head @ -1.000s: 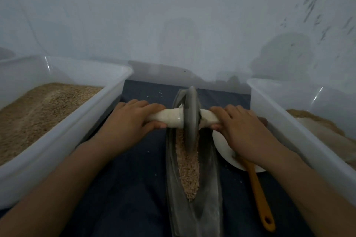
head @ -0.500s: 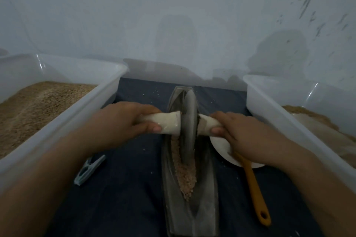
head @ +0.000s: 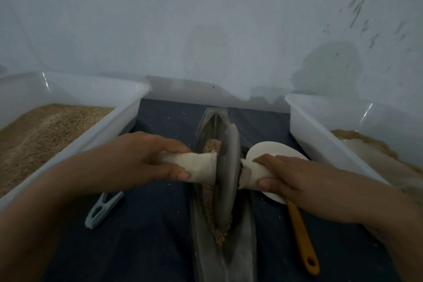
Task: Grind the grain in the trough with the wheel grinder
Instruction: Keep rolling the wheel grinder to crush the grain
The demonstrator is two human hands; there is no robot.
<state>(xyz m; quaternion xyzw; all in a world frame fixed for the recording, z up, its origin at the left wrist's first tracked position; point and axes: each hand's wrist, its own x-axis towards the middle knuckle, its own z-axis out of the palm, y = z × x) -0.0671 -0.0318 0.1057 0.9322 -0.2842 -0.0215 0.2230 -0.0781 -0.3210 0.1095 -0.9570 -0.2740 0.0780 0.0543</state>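
A long grey boat-shaped trough (head: 242, 256) lies lengthwise on the dark cloth in the middle. Brown grain (head: 212, 146) fills its groove, showing beyond and in front of the wheel. The grey wheel grinder (head: 227, 174) stands on edge in the groove, about mid-trough. A pale wrapped axle handle runs through it to both sides. My left hand (head: 142, 160) grips the left handle (head: 196, 167). My right hand (head: 295, 178) grips the right handle, close to the wheel.
A white tub (head: 96, 135) full of grain stands at the left, another white tub (head: 320, 135) with ground meal at the right. A white dish (head: 270, 149) and an orange-handled tool (head: 302, 240) lie right of the trough. A blue clip (head: 103, 208) lies left. Wall behind.
The wheel has rolled from the far end of the trough back towards me, both hands drawing the handles along. Grain at the far end is now uncovered.
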